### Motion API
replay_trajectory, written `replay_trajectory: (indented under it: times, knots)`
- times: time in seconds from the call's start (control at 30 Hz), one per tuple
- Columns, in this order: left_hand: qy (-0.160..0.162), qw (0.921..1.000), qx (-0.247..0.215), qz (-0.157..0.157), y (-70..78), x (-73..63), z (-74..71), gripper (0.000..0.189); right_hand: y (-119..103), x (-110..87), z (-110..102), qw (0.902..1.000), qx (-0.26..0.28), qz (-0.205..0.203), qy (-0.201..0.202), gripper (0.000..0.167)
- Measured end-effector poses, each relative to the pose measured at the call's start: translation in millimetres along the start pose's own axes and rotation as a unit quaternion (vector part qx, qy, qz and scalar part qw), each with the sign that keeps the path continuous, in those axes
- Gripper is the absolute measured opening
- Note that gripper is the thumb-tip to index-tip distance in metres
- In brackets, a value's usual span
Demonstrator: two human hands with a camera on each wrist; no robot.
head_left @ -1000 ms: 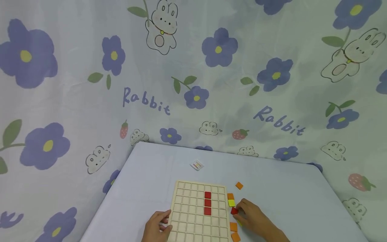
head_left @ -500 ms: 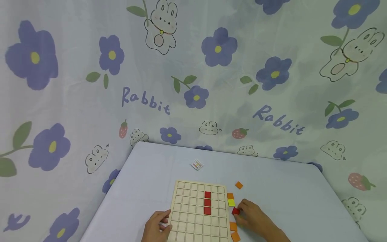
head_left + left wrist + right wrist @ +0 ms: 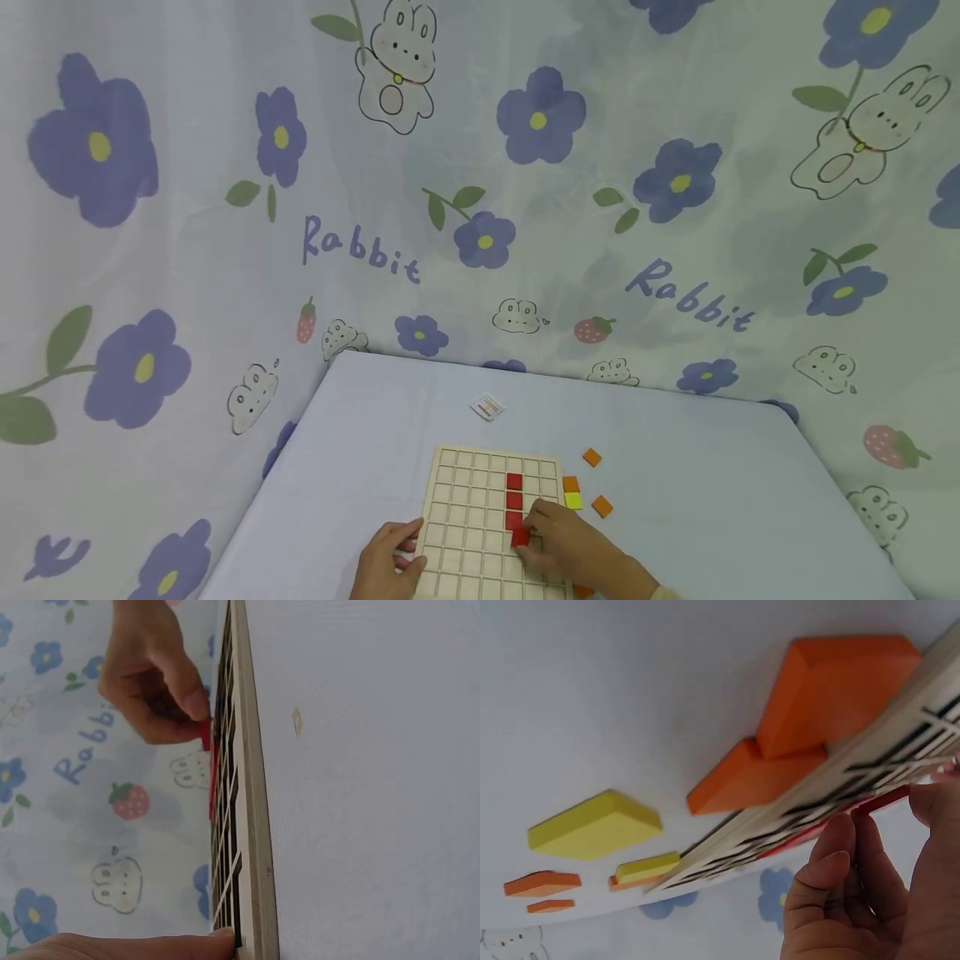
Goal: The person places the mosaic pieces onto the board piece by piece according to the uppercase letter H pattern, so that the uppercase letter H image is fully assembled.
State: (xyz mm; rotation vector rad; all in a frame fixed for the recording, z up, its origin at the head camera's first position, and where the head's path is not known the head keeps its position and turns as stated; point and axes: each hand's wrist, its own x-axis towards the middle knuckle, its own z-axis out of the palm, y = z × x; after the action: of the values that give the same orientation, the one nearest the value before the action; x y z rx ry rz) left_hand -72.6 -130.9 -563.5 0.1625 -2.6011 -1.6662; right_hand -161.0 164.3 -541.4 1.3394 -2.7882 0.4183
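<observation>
A wooden grid board (image 3: 460,537) lies on the white table, with several square cells across. Three red tiles (image 3: 514,500) sit in one column of it, right of centre. My right hand (image 3: 566,550) is over the board and pinches another red tile (image 3: 520,537) between thumb and fingers, just below that column. In the right wrist view this held tile (image 3: 885,799) is tilted at the fingertips. At the board's left edge my left hand (image 3: 387,562) grips the rim, one digit lying on top in the left wrist view. Its other fingers are hidden there.
Right of the board lie a yellow tile (image 3: 573,501) touching an orange tile (image 3: 571,483), and loose orange tiles (image 3: 592,457). In the right wrist view, another yellow tile (image 3: 592,829) and overlapping orange tiles (image 3: 840,694) lie nearby. A small printed card (image 3: 487,407) lies behind the board.
My right hand has carried the red tile left from beside the board to over its cells. An orange tile formerly behind that hand now shows. My left hand has stayed put.
</observation>
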Motion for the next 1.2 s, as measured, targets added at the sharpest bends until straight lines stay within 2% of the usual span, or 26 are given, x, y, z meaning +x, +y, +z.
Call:
replay_trajectory:
  times: [0.07,0.17,0.23,0.33,0.57,0.67,0.73,0.83,0.93,1.0,1.07,1.13,1.2]
  knots:
    - [0.000,1.0000,0.001,0.000,1.0,0.0,-0.3,0.050,-2.6,2.7,3.8,0.9997,-0.017,-0.019,0.003,0.022]
    - [-0.002,1.0000,0.001,0.001,1.9,0.2,-1.1,0.050,-3.9,5.4,8.3,0.9963,-0.040,-0.061,0.044,0.015]
    - [-0.004,1.0000,0.001,0.001,2.3,0.1,-1.7,0.050,-3.9,6.1,9.5,0.9922,-0.057,-0.084,0.072,0.014]
    - [-0.004,1.0000,0.001,0.001,1.7,0.2,-1.9,0.050,-3.2,5.2,9.2,0.9876,-0.078,-0.107,0.085,0.017]
    - [-0.004,0.9999,0.003,-0.010,-0.1,0.9,-0.2,0.050,-4.1,1.0,1.7,0.9904,-0.064,-0.110,0.054,0.021]
    - [-0.001,1.0000,0.001,-0.009,0.4,0.6,-0.5,0.049,-2.7,-0.4,-0.8,0.9918,-0.029,-0.108,0.062,0.017]
    - [0.000,1.0000,0.001,-0.006,0.5,0.5,-0.8,0.049,1.6,-2.3,-1.7,0.9914,-0.001,-0.098,0.087,0.011]
    - [-0.002,1.0000,0.003,-0.007,0.8,0.7,-0.9,0.050,13.6,-7.5,-4.4,0.9896,0.030,-0.049,0.132,0.009]
    - [-0.004,0.9999,0.005,-0.011,2.1,1.3,-0.5,0.050,26.7,-13.5,-10.4,0.9859,0.037,0.071,0.147,0.014]
    - [-0.004,0.9996,0.029,-0.001,4.5,-0.3,1.2,0.050,34.0,-16.4,-15.4,0.9773,0.040,0.166,0.126,0.017]
    - [-0.005,0.9973,0.069,0.023,9.6,-3.2,4.7,0.049,39.0,-18.7,-19.3,0.9638,0.034,0.249,0.089,0.021]
    - [-0.002,0.9916,0.118,0.053,15.7,-6.1,9.1,0.049,42.9,-19.6,-20.8,0.9529,0.026,0.296,0.062,0.025]
    - [0.007,0.9858,0.152,0.071,21.2,-7.6,12.2,0.049,45.7,-20.4,-19.2,0.9445,0.023,0.325,0.044,0.026]
